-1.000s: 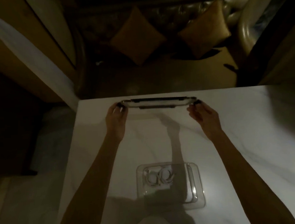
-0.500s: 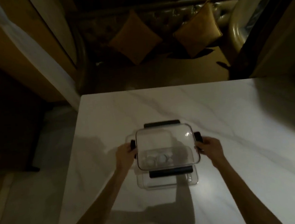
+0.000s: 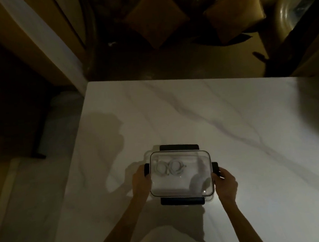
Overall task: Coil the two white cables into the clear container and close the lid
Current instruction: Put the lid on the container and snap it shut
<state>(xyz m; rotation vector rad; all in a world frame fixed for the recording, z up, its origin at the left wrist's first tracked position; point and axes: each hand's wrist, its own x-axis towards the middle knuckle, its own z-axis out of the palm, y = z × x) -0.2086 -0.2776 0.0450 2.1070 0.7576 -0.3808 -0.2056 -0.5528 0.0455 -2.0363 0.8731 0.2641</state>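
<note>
The clear lid [image 3: 182, 184] with black clips on its four sides lies over the clear container [image 3: 208, 198], whose rim peeks out at the near right corner. Through the lid I see the two white cables [image 3: 169, 167], each wound into a small coil, side by side in the far left part of the container. My left hand [image 3: 140, 183] grips the lid's left edge at its black clip. My right hand [image 3: 224, 182] grips the right edge at the opposite clip. The room is dim.
The container stands near the front of a white marble table [image 3: 231, 124]. Beyond the table's far edge are a dark sofa with two brown cushions [image 3: 156, 20] and a floor strip. The table's left edge drops off close to my left arm.
I carried the lid from the far edge of the table back toward me and lowered it over the container. Both hands stayed on its side clips.
</note>
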